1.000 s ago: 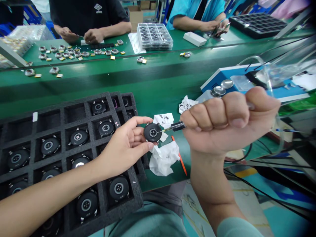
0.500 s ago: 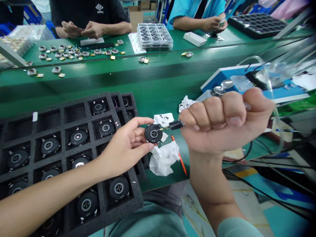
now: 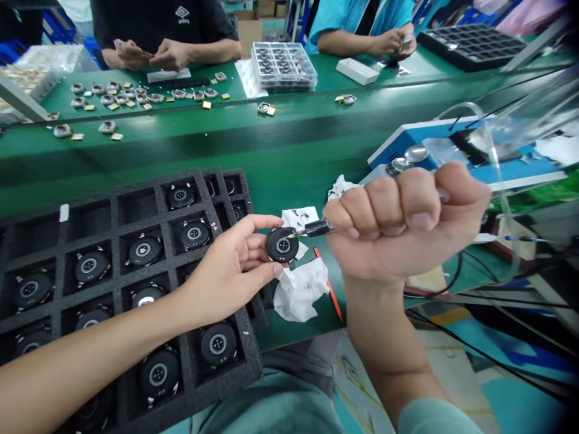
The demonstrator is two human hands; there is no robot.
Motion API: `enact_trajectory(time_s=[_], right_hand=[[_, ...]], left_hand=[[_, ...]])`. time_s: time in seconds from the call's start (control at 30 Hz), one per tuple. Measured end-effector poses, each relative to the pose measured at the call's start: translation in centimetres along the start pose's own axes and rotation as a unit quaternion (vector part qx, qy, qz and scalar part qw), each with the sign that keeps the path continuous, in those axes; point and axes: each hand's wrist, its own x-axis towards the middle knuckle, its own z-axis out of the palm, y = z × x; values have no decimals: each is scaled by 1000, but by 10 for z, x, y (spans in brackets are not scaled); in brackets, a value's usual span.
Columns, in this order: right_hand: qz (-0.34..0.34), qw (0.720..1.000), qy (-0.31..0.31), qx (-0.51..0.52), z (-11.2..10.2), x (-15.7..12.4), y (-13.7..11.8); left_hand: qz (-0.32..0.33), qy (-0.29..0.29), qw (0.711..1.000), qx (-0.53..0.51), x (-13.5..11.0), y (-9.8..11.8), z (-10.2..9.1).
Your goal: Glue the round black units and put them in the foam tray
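My left hand (image 3: 235,265) grips a round black smartwatch body (image 3: 277,248) by its edge, thumb below and index finger above. Its back faces up and shows a ring of sensor marks. In a closed fist, my right hand (image 3: 402,223) holds a syringe (image 3: 318,228) of dark fluid. The syringe's thin needle points left and reaches over the watch body; whether it touches the surface I cannot tell. My fingers hide most of the barrel. More watch bodies (image 3: 145,249) sit in a dark foam tray (image 3: 138,208) beside my left arm.
Crumpled white tissue (image 3: 298,292) and an orange stick (image 3: 335,295) lie below the watch. A blue machine (image 3: 407,144) with a clear hose stands right. Across the green bench, two people work near small parts (image 3: 131,94) and a clear compartment box (image 3: 284,66).
My right hand has shifted slightly left with the syringe, its needle staying over the watch body. My left hand has hardly moved. The nearer small parts across the bench have slid slightly right.
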Motion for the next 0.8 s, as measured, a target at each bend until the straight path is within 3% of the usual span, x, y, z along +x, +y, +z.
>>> enact_trajectory(time_s=[0.43,0.57,0.67,0.73,0.8], right_hand=[[9,987,9,-162,12,-1,-5],[-7,986,8,-169,11,1,-20],[-78,971,65,-218,0,6,-40],[-144,942,136,-271,-12,9,-47],[-167,911,188,-328,-29,11,-42]], left_hand=[[2,4,1000,8,1,0,0],[1,7,1000,10,1,0,-1],[-4,21,1000,15,2,1,-1],[-8,35,999,12,4,3,-1],[-10,42,999,7,5,4,-2]])
